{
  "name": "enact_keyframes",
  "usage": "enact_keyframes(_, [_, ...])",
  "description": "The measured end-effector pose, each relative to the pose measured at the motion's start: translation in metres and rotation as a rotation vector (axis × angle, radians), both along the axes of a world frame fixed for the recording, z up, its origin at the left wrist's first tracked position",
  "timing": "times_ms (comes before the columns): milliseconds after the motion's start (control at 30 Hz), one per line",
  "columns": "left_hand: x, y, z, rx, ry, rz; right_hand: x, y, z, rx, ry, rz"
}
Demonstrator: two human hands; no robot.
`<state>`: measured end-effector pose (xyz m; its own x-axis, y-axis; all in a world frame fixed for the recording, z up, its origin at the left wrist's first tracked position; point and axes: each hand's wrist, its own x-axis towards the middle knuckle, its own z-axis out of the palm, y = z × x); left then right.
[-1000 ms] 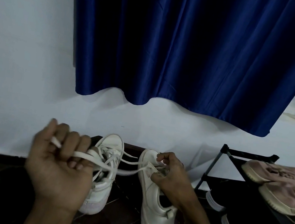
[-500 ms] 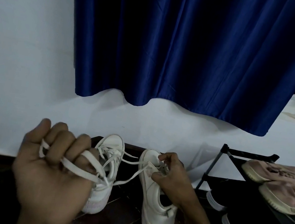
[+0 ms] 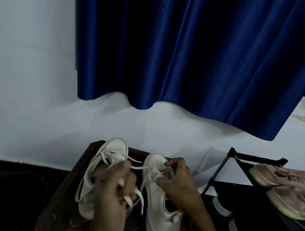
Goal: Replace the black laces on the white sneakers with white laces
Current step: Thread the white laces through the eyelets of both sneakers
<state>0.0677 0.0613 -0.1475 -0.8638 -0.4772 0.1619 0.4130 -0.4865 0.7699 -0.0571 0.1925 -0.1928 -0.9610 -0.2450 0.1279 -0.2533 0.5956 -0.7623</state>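
Two white sneakers in the one head view, on a dark stool point(image 3: 66, 191): one sneaker point(image 3: 116, 147) just behind the left hand point(image 3: 112, 195), the other sneaker point(image 3: 157, 223) under the right hand point(image 3: 178, 182). No black lace visible on either.

With the left hand, grips loops of the white lace point(image 3: 140, 167) wound round curled fingers, the whole hand blurred by motion. With the right hand, pinches the lacing at the eyelets of the shoe beneath it, thumb and fingers curled in.

Against half a second ago: left hand brought back in from far out on its own side, now close beside the right hand; the strand of lace between the two hands shorter. Right hand unmoved on the eyelets.

Probably marks one long pull-through as finished, with the free end gathered for the next eyelet or for tying. Judged late in the relacing.

Beyond the right hand, a black shoe rack point(image 3: 241, 156) with pinkish shoes point(image 3: 282, 177).
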Motion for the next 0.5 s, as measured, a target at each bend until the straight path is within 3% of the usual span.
enact_keyframes(200, [-0.032, 0.004, -0.094, -1.235, -0.199, 0.198, -0.009, 0.002, 0.014, 0.105, 0.012, 0.102])
enact_keyframes(267, [-0.034, -0.003, -0.103, -1.433, -0.232, 0.213, -0.023, -0.007, 0.024, 0.139, 0.092, 0.111])
enact_keyframes(367, [-0.035, -0.004, -0.103, -1.709, -0.36, 0.298, -0.046, -0.035, 0.032, 0.358, 0.134, 0.215])
enact_keyframes(500, [-0.028, 0.001, -0.106, -1.838, -0.415, 0.341, -0.054, -0.061, 0.03, 0.572, 0.02, 0.356])
